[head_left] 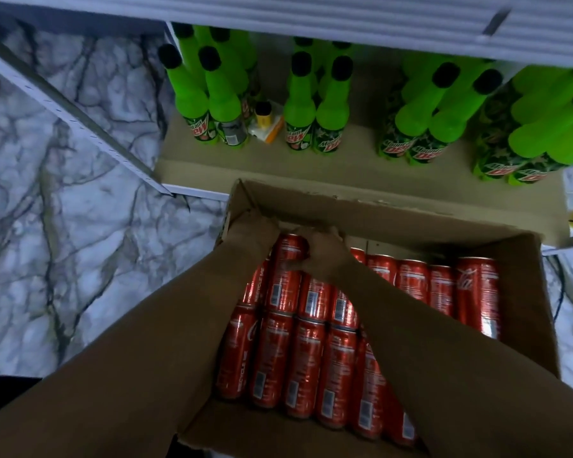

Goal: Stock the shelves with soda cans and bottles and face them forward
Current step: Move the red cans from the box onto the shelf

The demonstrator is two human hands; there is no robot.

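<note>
while both forearms reach down into the cardboard box [523, 292], the right hand [325, 256] curls its fingers around the top end of a red soda can [286, 276] in the far-left corner of the pack, thumb along the can's side. the left hand [255, 226] sits just beside it at the box's far-left edge, fingers bent over that edge; whether it holds anything i cannot tell, as its fingertips are hidden.

the gripped can lies among rows of other red cans [305, 361], all on their sides and packed touching, filling most of the box. the box stands on marbled floor [63, 226], its far wall against the bottom shelf [344, 166]. on that shelf, green bottles [301, 104] with black caps stand upright in four clusters, labels mostly forward. a small yellow item [263, 119] sits between the two left clusters.
</note>
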